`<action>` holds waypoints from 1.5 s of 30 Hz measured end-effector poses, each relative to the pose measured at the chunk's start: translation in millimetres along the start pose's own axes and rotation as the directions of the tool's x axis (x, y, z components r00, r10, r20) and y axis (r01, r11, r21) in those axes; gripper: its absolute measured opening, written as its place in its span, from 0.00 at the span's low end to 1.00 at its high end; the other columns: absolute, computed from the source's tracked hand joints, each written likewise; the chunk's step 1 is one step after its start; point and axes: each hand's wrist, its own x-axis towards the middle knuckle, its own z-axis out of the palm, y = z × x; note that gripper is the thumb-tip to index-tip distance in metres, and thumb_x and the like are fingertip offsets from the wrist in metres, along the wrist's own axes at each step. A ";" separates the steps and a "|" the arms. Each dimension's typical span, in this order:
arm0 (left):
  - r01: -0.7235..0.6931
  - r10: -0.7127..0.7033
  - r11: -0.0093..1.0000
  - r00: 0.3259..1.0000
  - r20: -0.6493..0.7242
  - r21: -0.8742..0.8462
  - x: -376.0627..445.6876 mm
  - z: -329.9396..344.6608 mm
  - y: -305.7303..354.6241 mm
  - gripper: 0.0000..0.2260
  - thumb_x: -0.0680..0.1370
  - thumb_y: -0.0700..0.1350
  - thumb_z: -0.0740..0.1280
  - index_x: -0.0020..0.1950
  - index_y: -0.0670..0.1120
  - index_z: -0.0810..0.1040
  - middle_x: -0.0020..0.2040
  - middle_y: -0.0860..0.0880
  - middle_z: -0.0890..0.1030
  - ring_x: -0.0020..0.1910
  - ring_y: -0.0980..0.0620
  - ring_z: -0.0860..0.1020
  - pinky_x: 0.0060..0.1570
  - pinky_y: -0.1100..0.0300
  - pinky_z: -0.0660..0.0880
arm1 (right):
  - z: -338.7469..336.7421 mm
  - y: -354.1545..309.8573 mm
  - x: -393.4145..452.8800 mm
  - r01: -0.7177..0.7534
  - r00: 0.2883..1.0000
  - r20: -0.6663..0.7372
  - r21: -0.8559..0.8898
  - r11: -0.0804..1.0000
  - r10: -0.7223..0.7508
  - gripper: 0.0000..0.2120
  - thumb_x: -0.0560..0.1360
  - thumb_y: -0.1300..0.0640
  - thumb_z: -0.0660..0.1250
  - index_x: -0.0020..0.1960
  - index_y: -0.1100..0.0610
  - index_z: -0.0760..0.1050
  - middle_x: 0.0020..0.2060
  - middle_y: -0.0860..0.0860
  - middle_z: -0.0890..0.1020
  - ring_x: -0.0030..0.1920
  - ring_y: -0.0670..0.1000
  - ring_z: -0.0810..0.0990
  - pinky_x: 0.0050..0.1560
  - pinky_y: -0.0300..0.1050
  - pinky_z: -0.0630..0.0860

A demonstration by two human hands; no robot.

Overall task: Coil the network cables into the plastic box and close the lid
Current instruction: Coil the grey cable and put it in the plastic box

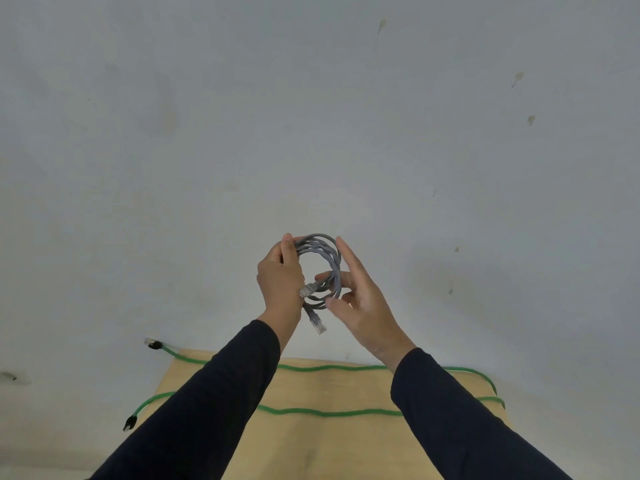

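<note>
A grey network cable is wound into a small coil that I hold up in front of the wall. My left hand grips the coil's left side. My right hand holds its right side, thumb and fingers pinching the loops. Two clear plugs stick out of the coil, one pointing left, one hanging down. A green network cable lies uncoiled in a long loop across the table below, its black-booted ends off the left edge. No plastic box is in view.
A light wooden table sits against a pale grey wall. My dark sleeves cover parts of the table and of the green cable.
</note>
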 end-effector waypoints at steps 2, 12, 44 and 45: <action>0.004 -0.004 1.000 1.000 0.027 0.014 -0.7 -3.9 -2.7 0.16 0.80 0.51 0.57 0.39 0.53 0.82 0.28 0.55 0.74 0.32 0.52 0.72 0.40 0.55 0.69 | 5.1 4.8 3.6 0.022 0.998 -0.060 -0.114 0.993 -0.029 0.31 0.74 0.64 0.64 0.68 0.37 0.64 0.51 0.46 0.81 0.45 0.46 0.76 0.43 0.40 0.72; 0.038 -0.042 0.999 0.985 0.167 0.027 -4.2 -28.7 -15.3 0.15 0.81 0.51 0.57 0.41 0.53 0.81 0.34 0.56 0.81 0.35 0.55 0.76 0.41 0.58 0.73 | 25.6 10.7 16.3 -0.013 0.982 -0.185 -0.207 0.978 -0.027 0.17 0.70 0.57 0.72 0.56 0.44 0.78 0.42 0.50 0.81 0.44 0.47 0.77 0.49 0.36 0.73; -0.039 -0.034 0.983 0.920 0.390 0.179 -23.0 -83.4 -36.3 0.16 0.82 0.49 0.53 0.46 0.52 0.80 0.25 0.57 0.75 0.24 0.59 0.69 0.28 0.66 0.68 | 98.3 27.6 -20.6 -0.090 0.933 -0.354 -0.418 0.904 -0.071 0.27 0.78 0.49 0.59 0.69 0.32 0.49 0.32 0.42 0.69 0.34 0.45 0.69 0.40 0.37 0.69; -0.034 -0.047 0.979 0.920 0.389 0.199 -29.6 -86.8 -43.6 0.17 0.82 0.50 0.53 0.46 0.52 0.80 0.26 0.56 0.74 0.24 0.59 0.69 0.29 0.65 0.68 | 102.5 30.1 -29.9 -0.104 0.931 -0.362 -0.394 0.913 -0.051 0.29 0.78 0.50 0.60 0.68 0.30 0.47 0.33 0.41 0.70 0.34 0.44 0.69 0.40 0.36 0.69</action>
